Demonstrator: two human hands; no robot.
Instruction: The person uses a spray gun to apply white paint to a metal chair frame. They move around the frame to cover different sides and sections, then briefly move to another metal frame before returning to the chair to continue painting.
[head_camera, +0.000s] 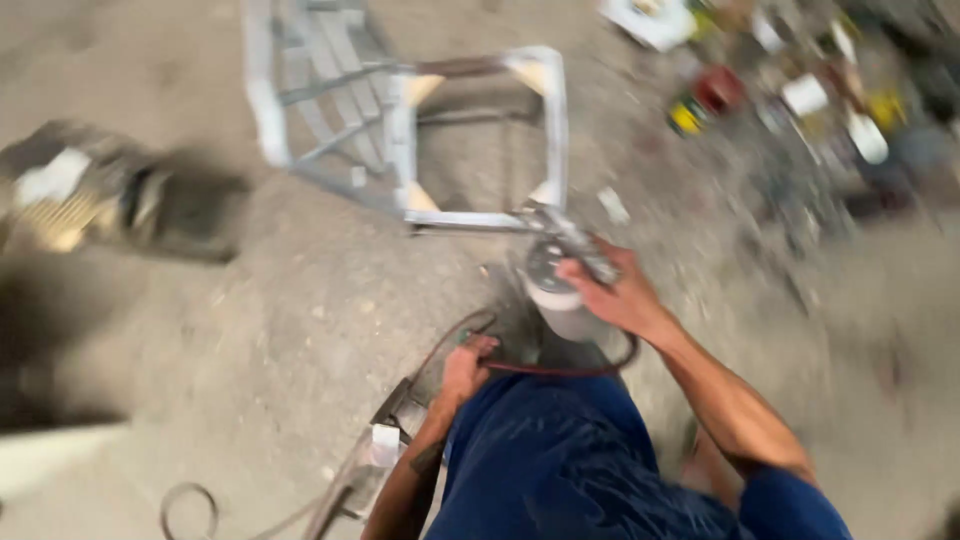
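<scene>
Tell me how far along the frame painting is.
Done: most of the metal frame already looks pale-coated, though blur hides detail. In hand: the right hand holds a spray gun at the frame's near corner; the left hand grips the red hose. Left: one top bar looks dark, seemingly uncoated.

Two hands in play, the left hand (468, 362) and the right hand (612, 290), and one spray gun (560, 262) with one pale cup under it. One grey metal frame (400, 130) on the floor, one red hose (560, 368), and a blurred heap of small cans (790, 90) too smeared to count.
</scene>
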